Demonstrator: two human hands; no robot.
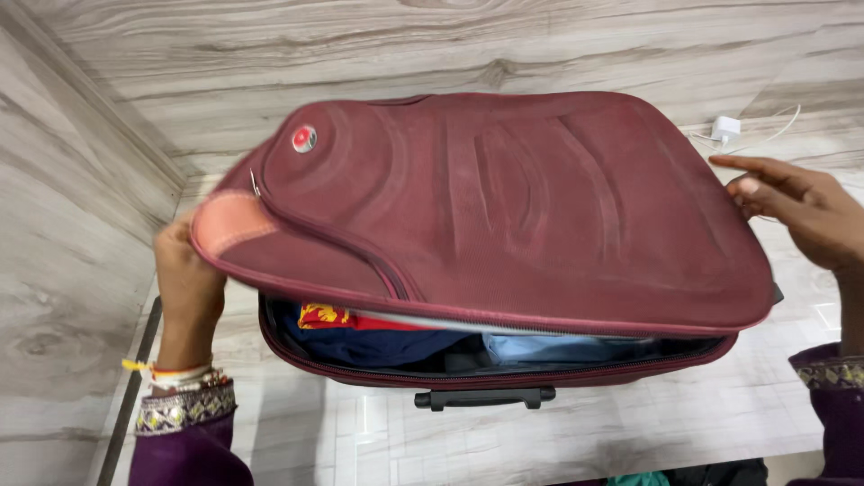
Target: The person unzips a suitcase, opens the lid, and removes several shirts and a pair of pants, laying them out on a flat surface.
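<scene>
A maroon soft suitcase (504, 369) lies on a pale floor, its moulded lid (504, 198) raised partway over the body. My left hand (184, 283) grips the lid's left corner from underneath, with bangles on the wrist. My right hand (796, 211) rests against the lid's right edge, fingers stretched out. Through the gap I see folded clothes: a red and yellow patterned piece (328, 316), dark blue fabric (378, 342) and a light blue piece (549, 346). A black carry handle (484, 397) sits on the front side of the case.
A white charger plug with its cable (725, 129) lies on the floor at the back right. Wood-grain wall panels (81, 225) stand behind and to the left of the case. Dark and teal cloth (693, 474) shows at the bottom edge.
</scene>
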